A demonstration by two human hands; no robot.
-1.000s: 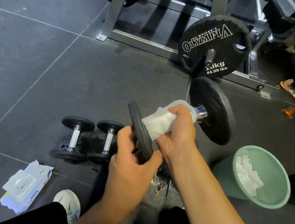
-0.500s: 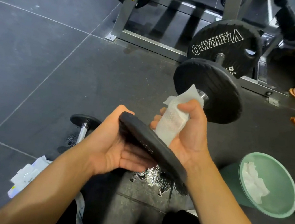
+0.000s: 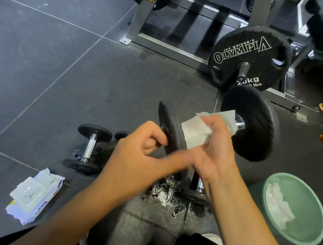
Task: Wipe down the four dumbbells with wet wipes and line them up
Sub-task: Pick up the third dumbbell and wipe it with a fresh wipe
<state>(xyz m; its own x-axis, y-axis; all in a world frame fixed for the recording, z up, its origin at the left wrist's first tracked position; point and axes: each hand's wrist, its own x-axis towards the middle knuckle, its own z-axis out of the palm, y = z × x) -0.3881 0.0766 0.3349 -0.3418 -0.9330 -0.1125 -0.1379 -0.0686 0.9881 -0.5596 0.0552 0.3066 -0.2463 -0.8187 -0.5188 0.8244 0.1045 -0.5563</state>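
- the dumbbell (image 3: 248, 124) is held in mid-air, its long axis running from near-left to far-right, away from me.
- my left hand (image 3: 141, 155) curls onto its near plate.
- my right hand (image 3: 215, 148), nearer the handle, is closed round it.
- the wet wipe (image 3: 195, 132) is wrapped under those fingers.

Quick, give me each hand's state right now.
Left hand: closed, fingers curled on the near plate of the lifted dumbbell.
Right hand: closed, gripping the wet wipe wrapped round the dumbbell's handle.
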